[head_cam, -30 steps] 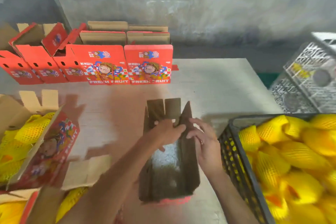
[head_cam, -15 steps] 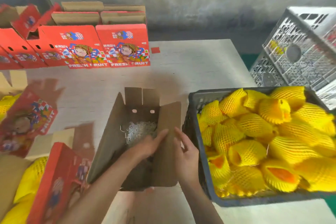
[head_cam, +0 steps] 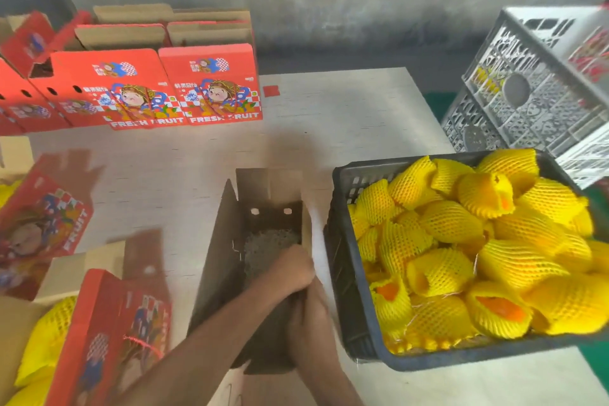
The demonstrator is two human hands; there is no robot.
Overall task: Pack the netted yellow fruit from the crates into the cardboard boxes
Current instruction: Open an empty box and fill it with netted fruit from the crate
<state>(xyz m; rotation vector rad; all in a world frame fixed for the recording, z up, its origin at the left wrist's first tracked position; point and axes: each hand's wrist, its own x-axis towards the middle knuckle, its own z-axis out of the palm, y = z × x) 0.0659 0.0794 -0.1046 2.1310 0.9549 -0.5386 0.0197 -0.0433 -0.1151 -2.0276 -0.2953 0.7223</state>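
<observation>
Here our left hand reaches down into the open box, fingers curled over its right wall, and our right hand presses against the outside of that same wall; whether its fingers curl round the edge we cannot tell. White padding lies on the box floor. Just right of the box, on the desk, stands a dark crate heaped with netted fruit. Left of the box lie filled red boxes. Beyond the box, more red boxes stand in a row. Past the crate sit grey crates.
</observation>
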